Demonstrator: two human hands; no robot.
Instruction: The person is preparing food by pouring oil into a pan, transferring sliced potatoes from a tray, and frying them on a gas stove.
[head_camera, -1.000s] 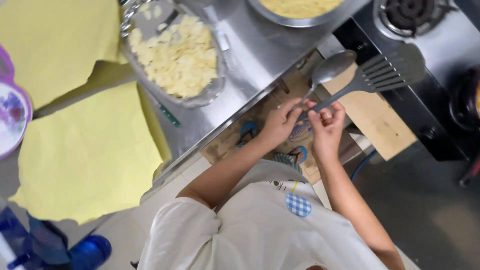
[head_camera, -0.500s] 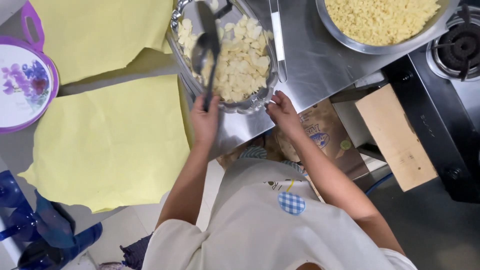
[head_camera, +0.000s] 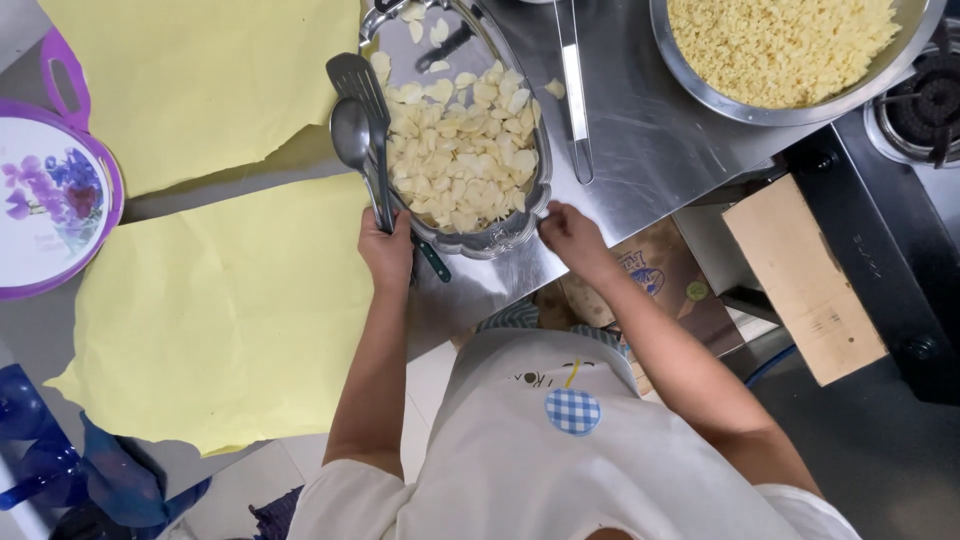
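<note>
1. Since half a second ago, both hands have shifted along the tray's near rim: the left hand (head_camera: 388, 250) now sits at its near-left corner with the utensils raised over the tray's left side, and the right hand (head_camera: 568, 236) has come to the near-right corner.
2. Left hand: closed around the handles of a spoon (head_camera: 351, 134) and a slotted spatula (head_camera: 357, 81), both pointing away from the person across the tray's left edge.
3. Right hand: fingers curled, tips touching the tray's rim; I cannot tell whether it grips the rim or only rests there.
4. Tray (head_camera: 500, 237): a shiny oval metal one, on the steel surface (head_camera: 650, 140), filled with pale, thin slices (head_camera: 462, 160). One slice lies loose on the surface just right of the tray.
5. Right of the tray, a long metal tool (head_camera: 574, 90) lies flat on the surface.
6. Further right of the tray, a large metal bowl (head_camera: 800, 108) holds yellow grains.
7. Left of the tray, two yellow sheets (head_camera: 200, 310) cover the surface; beyond them sits a round purple-rimmed lid (head_camera: 50, 210) with a flower pattern.
</note>
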